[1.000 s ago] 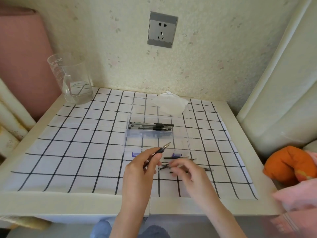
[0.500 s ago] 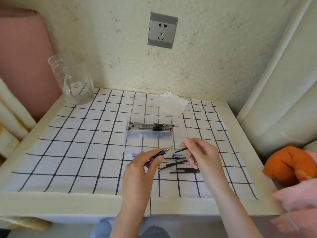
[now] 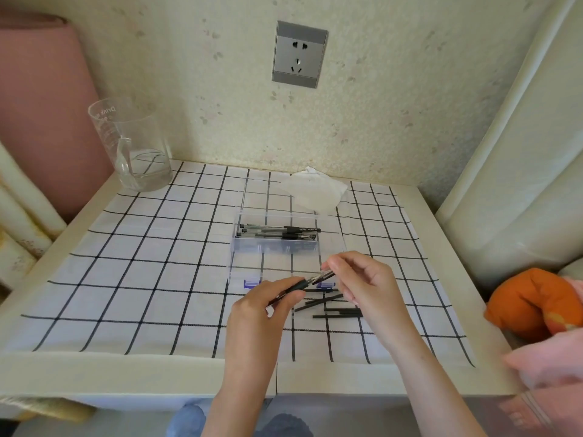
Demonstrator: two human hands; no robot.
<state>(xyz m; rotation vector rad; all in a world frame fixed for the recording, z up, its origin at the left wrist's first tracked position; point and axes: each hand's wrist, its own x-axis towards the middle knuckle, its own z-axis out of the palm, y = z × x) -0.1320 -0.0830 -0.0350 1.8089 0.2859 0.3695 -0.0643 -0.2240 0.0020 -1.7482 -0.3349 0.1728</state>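
**A:** Where was the pen?

**B:** Off the desk, slanting up to the right between both hands, just over the near edge of the clear box.

**A:** And the fingers?

**B:** The left hand had its fingers curled round the dark rear of the barrel. The right hand pinched the clear front end between thumb and fingertips. Whether that pinch also covered a cap or a tip, I couldn't tell.

**A:** How would you expect it to handle?

**B:** I judged it light and stiff, a thin plastic tube. It looked smooth enough to twist or slip in a loose pinch. It probably wasn't fragile as a whole, though the point end would be the weak spot.

**A:** So where should it be held?

**B:** On the dark grip section, as the left hand had it, so the front end stayed free for the right to work on. A light pinch would do, since squeezing adds nothing.

**A:** Was there anything underneath?

**B:** Loose black sticks lay on the checked cloth just below the hands. More pens lay in the far part of the box.
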